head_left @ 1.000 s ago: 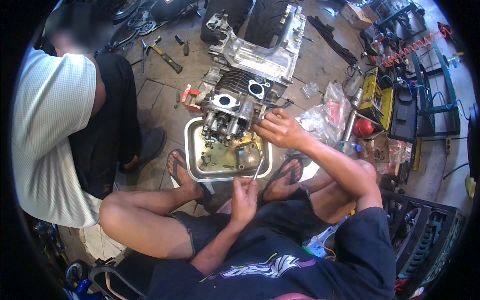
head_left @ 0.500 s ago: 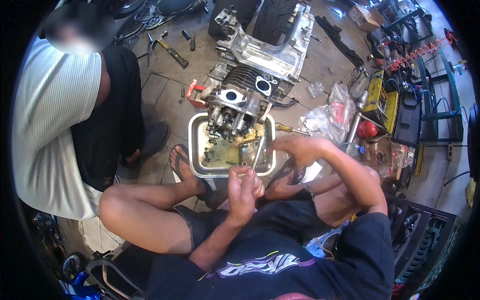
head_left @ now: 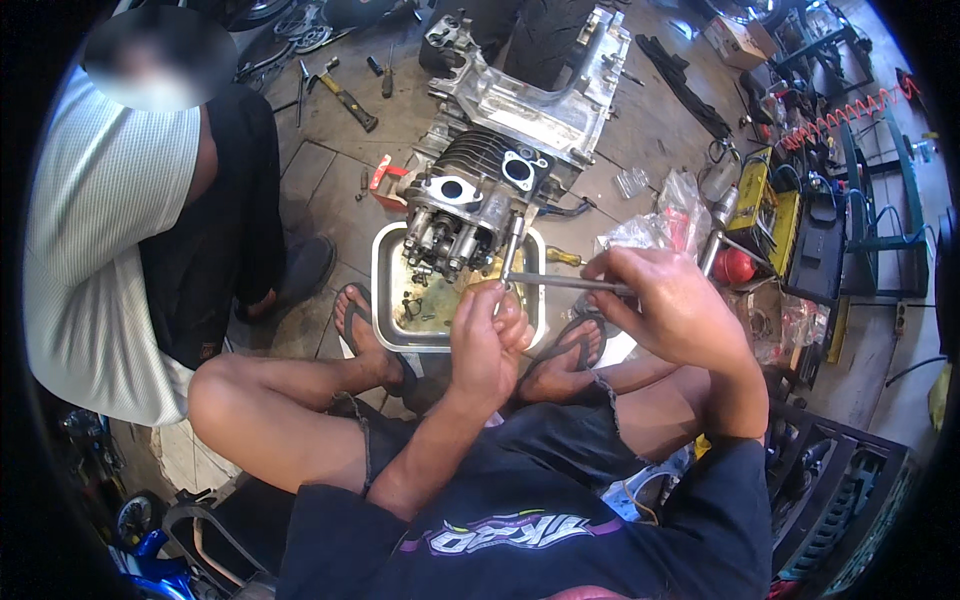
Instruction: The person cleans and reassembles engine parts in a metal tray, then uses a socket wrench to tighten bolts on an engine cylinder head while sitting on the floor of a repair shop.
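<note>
A steel socket wrench (head_left: 570, 281) spans my two hands, its long bar crossing a slim shaft (head_left: 511, 245). My left hand (head_left: 488, 340) is closed round the near end of that shaft, just below the joint. My right hand (head_left: 655, 300) grips the bar's right end between thumb and fingers. The shaft's far end reaches the right side of the motorcycle engine's cylinder head (head_left: 455, 215); whether it sits on a bolt is too small to tell. Under the head lies a metal tray (head_left: 382, 300) with oily fluid and several small dark parts (head_left: 412, 305).
Right of the tray are a yellow-handled screwdriver (head_left: 565, 256), plastic bags (head_left: 680, 215) and a yellow toolbox (head_left: 755, 205). A red box (head_left: 388, 180) stands left of the engine. A hammer (head_left: 345, 105) lies farther back. Another person (head_left: 110, 220) sits at the left.
My right hand has moved from near the tray's right edge onto the wrench bar. The bar now points right and the shaft reaches the engine. My left hand stays closed on the tool.
</note>
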Motion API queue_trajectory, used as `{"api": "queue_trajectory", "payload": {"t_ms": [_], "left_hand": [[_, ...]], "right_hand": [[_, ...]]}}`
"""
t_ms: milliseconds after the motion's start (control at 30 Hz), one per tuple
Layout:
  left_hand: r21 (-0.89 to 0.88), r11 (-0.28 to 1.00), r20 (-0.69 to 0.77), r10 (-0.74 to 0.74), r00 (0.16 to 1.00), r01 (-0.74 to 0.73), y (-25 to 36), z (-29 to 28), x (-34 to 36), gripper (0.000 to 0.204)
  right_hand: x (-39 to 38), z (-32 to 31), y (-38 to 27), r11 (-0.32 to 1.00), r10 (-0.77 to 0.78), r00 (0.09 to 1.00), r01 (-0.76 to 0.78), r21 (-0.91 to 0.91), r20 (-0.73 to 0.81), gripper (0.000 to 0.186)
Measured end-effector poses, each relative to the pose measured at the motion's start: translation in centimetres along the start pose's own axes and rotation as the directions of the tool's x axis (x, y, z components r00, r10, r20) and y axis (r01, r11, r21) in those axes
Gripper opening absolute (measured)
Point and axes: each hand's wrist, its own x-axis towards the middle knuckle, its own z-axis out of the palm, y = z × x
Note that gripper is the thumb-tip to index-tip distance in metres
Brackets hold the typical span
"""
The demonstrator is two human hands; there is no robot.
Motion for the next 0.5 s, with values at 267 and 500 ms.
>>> {"api": "queue_trajectory", "payload": {"t_ms": [267,500], "left_hand": [[-0.123,0.985,-0.009,-0.125,0.992,0.123,0.9,0.0,0.9,0.025],[0.044,0.999,0.003,0.032,0.999,-0.032,1.1,-0.3,1.0,0.015]], "right_hand": [[1.9,1.0,-1.2,0.965,-0.234,0.879,0.158,-0.21,-0.415,0.021],[0.8,2.2,0.6,0.963,-0.057,0.997,0.067,-0.261,0.047,0.019]]}}
